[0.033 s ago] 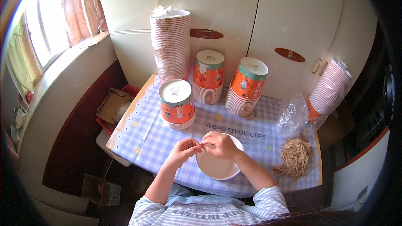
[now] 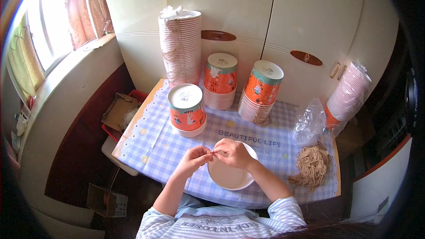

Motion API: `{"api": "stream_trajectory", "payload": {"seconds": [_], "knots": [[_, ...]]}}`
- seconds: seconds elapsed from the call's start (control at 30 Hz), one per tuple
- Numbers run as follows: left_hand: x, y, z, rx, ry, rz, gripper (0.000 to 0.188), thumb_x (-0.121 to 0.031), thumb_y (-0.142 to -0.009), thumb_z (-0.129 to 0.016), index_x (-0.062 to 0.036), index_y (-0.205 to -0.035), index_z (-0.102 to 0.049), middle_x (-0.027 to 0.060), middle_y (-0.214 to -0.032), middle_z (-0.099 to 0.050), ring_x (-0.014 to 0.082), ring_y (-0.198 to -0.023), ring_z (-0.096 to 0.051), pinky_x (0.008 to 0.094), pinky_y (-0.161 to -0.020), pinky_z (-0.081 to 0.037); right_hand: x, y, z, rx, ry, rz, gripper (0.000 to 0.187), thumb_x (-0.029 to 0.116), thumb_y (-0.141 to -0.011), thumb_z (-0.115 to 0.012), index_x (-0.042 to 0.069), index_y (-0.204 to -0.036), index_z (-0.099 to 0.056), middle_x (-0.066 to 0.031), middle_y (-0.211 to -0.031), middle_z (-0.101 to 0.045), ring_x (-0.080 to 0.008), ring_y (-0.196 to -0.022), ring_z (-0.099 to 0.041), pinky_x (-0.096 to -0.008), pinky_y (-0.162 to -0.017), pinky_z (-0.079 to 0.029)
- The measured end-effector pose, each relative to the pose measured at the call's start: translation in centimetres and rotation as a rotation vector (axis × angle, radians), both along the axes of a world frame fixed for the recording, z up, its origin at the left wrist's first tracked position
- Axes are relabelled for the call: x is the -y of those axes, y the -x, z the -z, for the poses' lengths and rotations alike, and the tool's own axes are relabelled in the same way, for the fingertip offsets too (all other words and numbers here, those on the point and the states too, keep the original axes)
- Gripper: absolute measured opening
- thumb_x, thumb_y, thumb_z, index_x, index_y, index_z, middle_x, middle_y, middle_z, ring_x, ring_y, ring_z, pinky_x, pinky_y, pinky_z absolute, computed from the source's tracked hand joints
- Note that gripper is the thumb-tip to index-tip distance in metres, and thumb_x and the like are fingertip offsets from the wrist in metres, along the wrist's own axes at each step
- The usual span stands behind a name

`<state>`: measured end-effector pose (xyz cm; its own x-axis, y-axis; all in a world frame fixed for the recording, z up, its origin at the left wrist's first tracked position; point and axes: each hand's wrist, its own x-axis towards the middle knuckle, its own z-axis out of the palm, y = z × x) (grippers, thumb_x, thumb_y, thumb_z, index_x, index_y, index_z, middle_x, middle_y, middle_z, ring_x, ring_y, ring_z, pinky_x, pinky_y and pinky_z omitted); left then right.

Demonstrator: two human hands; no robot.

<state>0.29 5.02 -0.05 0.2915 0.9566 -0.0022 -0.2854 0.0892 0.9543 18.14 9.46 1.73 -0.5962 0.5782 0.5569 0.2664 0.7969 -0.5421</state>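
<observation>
My left hand [image 2: 194, 160] and my right hand [image 2: 233, 153] meet fingertip to fingertip, both pinched closed. Whatever sits between the fingers is too small to make out. Beneath them a white paper tub [image 2: 226, 178] stands mouth up at the table's near edge, its plain inside showing; the right hand covers part of its far rim. Beyond the hands stands a short upside-down stack of orange and green paper tubs [image 2: 188, 117]. A loose heap of tan string [image 2: 312, 163] lies to the right.
Two more upside-down tub stacks [image 2: 220, 82] [image 2: 261, 90] stand farther back. A tall wrapped stack [image 2: 180, 46] rises at the back left, another wrapped stack [image 2: 349, 93] leans at the right. A clear plastic bag [image 2: 310, 124] lies by the string. A checked cloth [image 2: 155, 150] covers the table.
</observation>
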Motion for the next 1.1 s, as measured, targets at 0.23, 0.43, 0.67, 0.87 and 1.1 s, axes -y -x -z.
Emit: {"api": "stream_trajectory", "payload": {"seconds": [0.23, 0.43, 0.67, 0.87, 1.1], "knots": [[-0.5, 0.3, 1.4, 0.059, -0.099, -0.086, 0.01, -0.011, -0.08, -0.06, -0.0029, -0.083, -0.056, 0.004, -0.076, -0.06, 0.006, -0.066, -0.051, 0.0186, -0.057, -0.037, 0.3, 0.0, -0.4, -0.023, 0.069, 0.025, 0.007, 0.007, -0.066, -0.063, 0.007, -0.073, -0.062, -0.0051, -0.079, -0.059, -0.0197, -0.071, -0.059, -0.0296, -0.062, -0.048], [-0.7, 1.4, 1.4, 0.024, -0.003, -0.043, 0.009, -0.008, -0.081, -0.059, -0.0004, -0.082, -0.055, 0.0055, -0.079, -0.058, 0.0132, -0.077, -0.058, 0.0253, -0.073, -0.045, 0.7, 0.0, -0.2, 0.027, 0.005, -0.119, 0.006, 0.012, -0.067, -0.063, 0.01, -0.072, -0.062, -0.0022, -0.081, -0.058, -0.0182, -0.076, -0.057, -0.0311, -0.064, -0.048], [-0.6, 1.4, 1.5, -0.026, -0.054, -0.057, 0.008, -0.002, -0.077, -0.061, -0.0002, -0.081, -0.054, 0.0036, -0.075, -0.058, 0.0094, -0.072, -0.057, 0.0207, -0.064, -0.045, 0.8, 0.3, 0.6, 0.127, 0.043, -0.132, 0.009, 0.018, -0.069, -0.065, 0.01, -0.072, -0.061, -0.002, -0.08, -0.057, -0.0197, -0.077, -0.056, -0.0326, -0.065, -0.047], [-0.7, 1.4, 2.1, -0.185, -0.141, -0.07, 0.012, -0.004, -0.076, -0.064, -0.0018, -0.08, -0.053, 0.0011, -0.072, -0.058, 0.0056, -0.069, -0.055, 0.0187, -0.058, -0.044, 0.7, 0.6, 0.7, 0.096, 0.032, -0.008, 0.014, 0.018, -0.068, -0.068, 0.008, -0.074, -0.06, -0.0043, -0.078, -0.058, -0.0224, -0.076, -0.056, -0.0339, -0.068, -0.046], [-0.6, 1.1, 2.1, -0.255, -0.134, -0.112, 0.018, -0.008, -0.078, -0.063, -0.0014, -0.087, -0.049, 0.0063, -0.075, -0.061, 0.0069, -0.069, -0.057, 0.019, -0.057, -0.044, 1.0, 0.9, 0.6, 0.093, 0.023, 0.038, 0.011, 0.015, -0.067, -0.069, 0.009, -0.075, -0.063, -0.0038, -0.076, -0.059, -0.0218, -0.074, -0.056, -0.0325, -0.066, -0.046]]}}
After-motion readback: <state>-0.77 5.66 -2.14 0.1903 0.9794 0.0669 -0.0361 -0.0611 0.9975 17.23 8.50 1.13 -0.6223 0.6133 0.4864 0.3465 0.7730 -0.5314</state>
